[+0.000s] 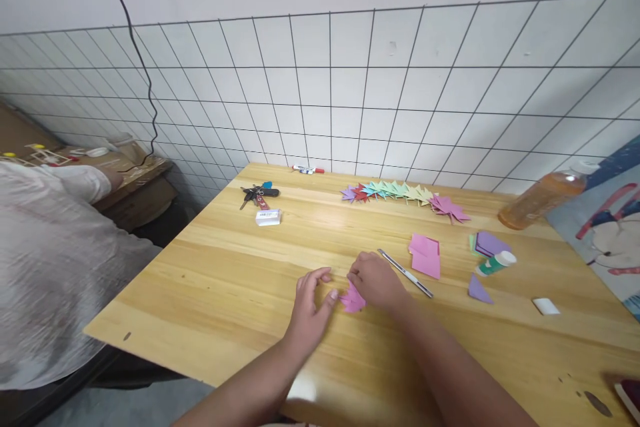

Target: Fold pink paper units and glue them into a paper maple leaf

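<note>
A small folded pink paper piece (354, 299) lies on the wooden table between my hands. My right hand (376, 278) is closed on its upper right edge, with the fingertips pinched together. On the other side my left hand (311, 300) has its thumb and fingers apart, the thumb tip close to the paper's left point. Just right of my right hand rests a utility knife (406, 273). Beyond it lie pink paper sheets (426, 257). A row of folded paper pieces (395, 192) in several colours stretches along the back of the table.
Keys (260, 193), a small white box (269, 217) and a marker (308, 169) lie at the back left. To the right are a glue stick (496, 263), purple paper (479, 289), an eraser (546, 306) and a bottle (543, 199). Another person (60, 267) sits at the left.
</note>
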### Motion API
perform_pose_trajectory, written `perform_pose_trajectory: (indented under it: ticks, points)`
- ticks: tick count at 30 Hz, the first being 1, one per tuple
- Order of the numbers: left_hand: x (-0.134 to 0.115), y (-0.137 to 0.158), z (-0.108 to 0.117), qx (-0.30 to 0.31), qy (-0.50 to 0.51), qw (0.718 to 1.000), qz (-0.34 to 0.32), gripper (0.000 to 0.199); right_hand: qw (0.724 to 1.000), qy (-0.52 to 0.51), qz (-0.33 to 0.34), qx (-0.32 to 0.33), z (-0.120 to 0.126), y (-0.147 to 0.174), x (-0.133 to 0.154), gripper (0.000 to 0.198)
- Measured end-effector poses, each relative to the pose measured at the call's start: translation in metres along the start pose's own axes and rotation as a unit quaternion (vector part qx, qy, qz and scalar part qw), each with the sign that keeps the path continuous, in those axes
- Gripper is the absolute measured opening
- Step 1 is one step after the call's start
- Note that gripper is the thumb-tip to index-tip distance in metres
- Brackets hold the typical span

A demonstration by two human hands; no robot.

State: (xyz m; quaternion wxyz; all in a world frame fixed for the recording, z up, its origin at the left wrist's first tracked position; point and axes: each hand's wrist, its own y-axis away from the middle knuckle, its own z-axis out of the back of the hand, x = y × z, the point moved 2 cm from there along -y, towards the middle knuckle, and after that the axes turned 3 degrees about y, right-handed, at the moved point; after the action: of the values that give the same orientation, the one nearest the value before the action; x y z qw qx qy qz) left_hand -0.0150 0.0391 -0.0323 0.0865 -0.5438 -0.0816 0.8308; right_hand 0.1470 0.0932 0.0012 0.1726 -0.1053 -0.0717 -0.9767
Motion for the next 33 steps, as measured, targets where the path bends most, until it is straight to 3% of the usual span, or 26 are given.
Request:
perform_pose_trajectory:
  ticks: [7, 12, 14, 18, 22, 24, 29, 33]
  points:
    - [-0.002, -0.001, 0.002, 0.000, 0.047, 0.999, 0.016, 0.028, 0.999, 0.029, 0.008, 0.041, 0.003, 0.001, -0.001, 0.032]
    - [-0.002, -0.001, 0.003, 0.002, 0.060, 0.998, 0.015, 0.027, 0.995, 0.023, 0.055, 0.074, 0.013, 0.013, 0.001, 0.027]
    - [-0.002, -0.001, 0.003, 0.001, 0.061, 0.998, 0.015, 0.027, 0.995, -0.005, 0.079, 0.059, 0.017, 0.021, 0.001, 0.020]
    - [-0.001, 0.000, 0.004, -0.001, 0.068, 0.997, 0.030, 0.027, 0.987, -0.038, 0.154, -0.033, 0.023, 0.044, -0.006, 0.046]
    - [0.000, 0.000, 0.004, -0.003, 0.078, 0.996, 0.037, 0.028, 0.977, 0.025, 0.209, -0.020, 0.015, 0.069, -0.018, 0.055]
    - [0.001, 0.000, 0.003, -0.003, 0.079, 0.996, 0.035, 0.027, 0.976, 0.046, 0.210, -0.024, 0.010, 0.074, -0.021, 0.053]
    - [0.003, 0.000, 0.003, -0.018, 0.114, 0.992, 0.044, 0.026, 0.984, 0.036, 0.161, -0.067, -0.006, 0.066, -0.020, 0.026]
    - [0.004, -0.001, 0.004, -0.047, 0.163, 0.984, 0.061, 0.029, 0.986, 0.051, 0.094, -0.130, -0.015, 0.048, -0.014, 0.028]
